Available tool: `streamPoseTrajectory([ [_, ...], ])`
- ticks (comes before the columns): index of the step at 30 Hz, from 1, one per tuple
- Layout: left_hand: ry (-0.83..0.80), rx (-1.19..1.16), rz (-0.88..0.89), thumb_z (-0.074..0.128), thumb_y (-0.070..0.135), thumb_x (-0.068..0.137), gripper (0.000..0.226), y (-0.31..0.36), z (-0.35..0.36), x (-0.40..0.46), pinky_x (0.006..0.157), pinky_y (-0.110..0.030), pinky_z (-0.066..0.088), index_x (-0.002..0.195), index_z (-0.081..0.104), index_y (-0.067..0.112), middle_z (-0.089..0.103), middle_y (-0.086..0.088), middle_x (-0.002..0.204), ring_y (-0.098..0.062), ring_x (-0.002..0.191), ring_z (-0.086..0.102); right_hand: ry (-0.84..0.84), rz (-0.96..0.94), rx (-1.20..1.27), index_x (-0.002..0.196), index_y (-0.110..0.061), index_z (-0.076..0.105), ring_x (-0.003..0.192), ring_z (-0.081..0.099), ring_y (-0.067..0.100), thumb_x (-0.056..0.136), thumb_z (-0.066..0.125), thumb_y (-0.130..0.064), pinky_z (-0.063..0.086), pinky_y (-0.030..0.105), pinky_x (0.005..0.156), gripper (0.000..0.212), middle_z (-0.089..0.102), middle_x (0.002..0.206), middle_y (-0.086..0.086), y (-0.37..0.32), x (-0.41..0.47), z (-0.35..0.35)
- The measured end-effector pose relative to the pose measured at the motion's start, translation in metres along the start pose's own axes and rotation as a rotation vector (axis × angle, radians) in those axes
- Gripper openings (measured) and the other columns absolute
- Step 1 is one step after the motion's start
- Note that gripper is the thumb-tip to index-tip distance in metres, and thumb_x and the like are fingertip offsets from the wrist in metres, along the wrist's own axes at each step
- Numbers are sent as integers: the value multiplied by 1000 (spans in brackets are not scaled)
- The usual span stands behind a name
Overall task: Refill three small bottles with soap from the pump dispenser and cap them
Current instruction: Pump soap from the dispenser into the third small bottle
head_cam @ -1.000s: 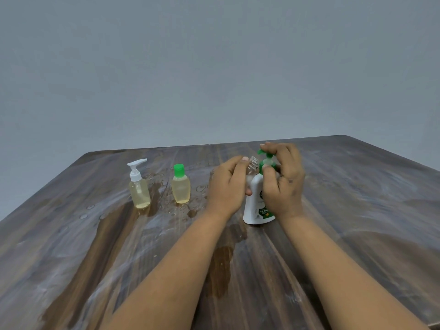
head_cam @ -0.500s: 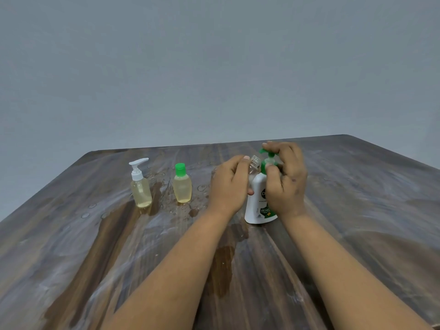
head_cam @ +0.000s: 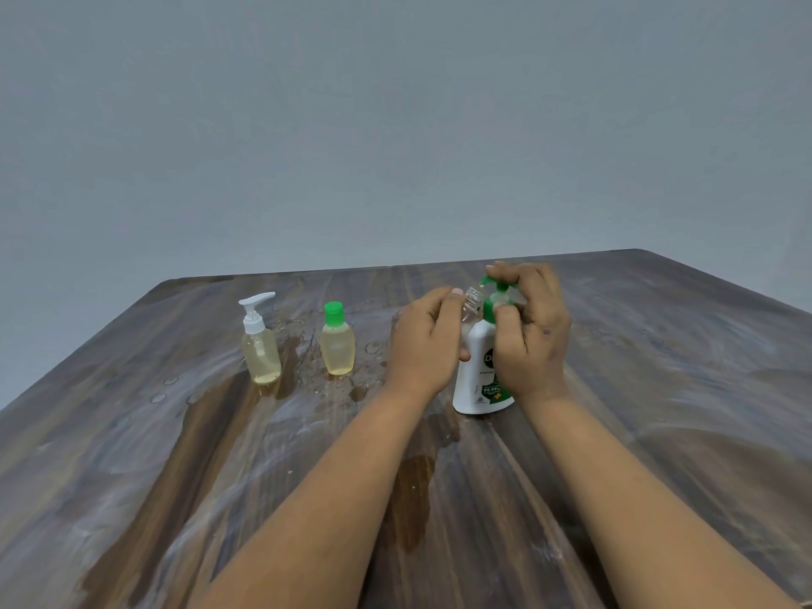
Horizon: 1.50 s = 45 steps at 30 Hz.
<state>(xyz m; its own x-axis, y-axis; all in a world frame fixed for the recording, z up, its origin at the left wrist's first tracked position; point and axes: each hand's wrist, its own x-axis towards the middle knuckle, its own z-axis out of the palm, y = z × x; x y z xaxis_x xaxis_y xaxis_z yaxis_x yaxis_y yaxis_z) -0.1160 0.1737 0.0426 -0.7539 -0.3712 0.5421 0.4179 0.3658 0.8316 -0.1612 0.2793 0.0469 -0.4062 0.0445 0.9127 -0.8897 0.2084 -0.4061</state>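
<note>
A white pump dispenser (head_cam: pixel 478 375) with a green pump head stands on the wooden table (head_cam: pixel 659 389). My right hand (head_cam: pixel 529 336) is curled over the pump head, its fingers on top and its thumb at the green collar. My left hand (head_cam: pixel 424 342) grips a small clear open bottle (head_cam: pixel 472 301), holding its mouth just under the green nozzle. To the left stand a small bottle with a white pump top (head_cam: pixel 260 345) and a small bottle with a green cap (head_cam: pixel 337 342), both holding yellowish liquid.
Wet patches and droplets (head_cam: pixel 307 389) spread over the table around the two small bottles and toward me. The table's far edge runs just behind the dispenser, with a plain grey wall beyond.
The green pump head has risen a little under my right hand. My left hand keeps the clear bottle at the nozzle. The two capped bottles have not moved.
</note>
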Motion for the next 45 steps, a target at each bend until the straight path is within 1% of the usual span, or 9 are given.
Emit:
streamPoseTrajectory([
  [4,3,-4,3,42,38,93,37,0,0,0,56,-48,50,72,57,11,58,-13,61,-16,43,58,-3,-8,-25,90,-3,68,89,58,25,74,43,-5,48,34,75,30,60,93,-2,1,-1,1],
  [7,0,5,10,41,37,94,39,1,-1,-1,56,-47,50,75,58,7,59,-13,62,-14,42,57,10,6,-32,86,-2,68,89,59,27,72,44,0,48,34,74,28,62,91,3,1,-1,1],
  [13,1,-1,1,41,37,93,40,3,0,-2,55,-48,51,76,58,6,60,-13,64,-16,43,58,3,-11,-14,97,-2,66,92,58,28,72,47,3,49,39,77,32,58,97,-3,-2,-1,0],
  [21,-1,5,7,41,37,94,39,1,-1,-2,55,-50,51,75,58,7,59,-12,63,-13,42,57,18,5,-30,86,-4,68,86,57,25,71,44,2,48,37,71,28,59,90,-1,2,-1,2],
  [24,-3,0,-7,41,38,94,38,2,0,-2,55,-51,51,76,58,9,59,-12,64,-12,42,57,12,-8,-24,92,-3,67,89,57,27,71,42,-3,49,39,73,32,57,93,-4,-1,-2,1],
  [27,4,5,-6,41,38,94,36,2,0,-2,55,-49,52,74,59,13,61,-11,66,-11,41,57,5,-1,-3,98,-3,66,92,57,27,71,44,1,50,41,77,35,56,96,-5,-2,-1,0],
  [37,1,1,-8,41,39,93,41,3,0,-1,56,-53,50,77,58,6,59,-17,65,-14,42,58,18,13,-26,88,-3,68,88,58,26,71,44,1,49,40,72,29,58,92,-3,0,0,2],
  [42,-2,9,-6,40,38,93,36,3,0,-2,52,-41,49,70,57,17,60,-8,61,-13,42,57,3,-10,-14,99,-1,66,93,57,27,70,45,2,49,40,77,35,58,97,-1,-3,-1,1],
  [45,-4,0,-8,40,38,93,38,3,0,-1,52,-41,48,71,56,12,59,-11,61,-14,42,57,14,1,-13,95,-2,67,91,59,27,70,46,3,50,39,76,33,58,95,-2,-2,-1,2],
])
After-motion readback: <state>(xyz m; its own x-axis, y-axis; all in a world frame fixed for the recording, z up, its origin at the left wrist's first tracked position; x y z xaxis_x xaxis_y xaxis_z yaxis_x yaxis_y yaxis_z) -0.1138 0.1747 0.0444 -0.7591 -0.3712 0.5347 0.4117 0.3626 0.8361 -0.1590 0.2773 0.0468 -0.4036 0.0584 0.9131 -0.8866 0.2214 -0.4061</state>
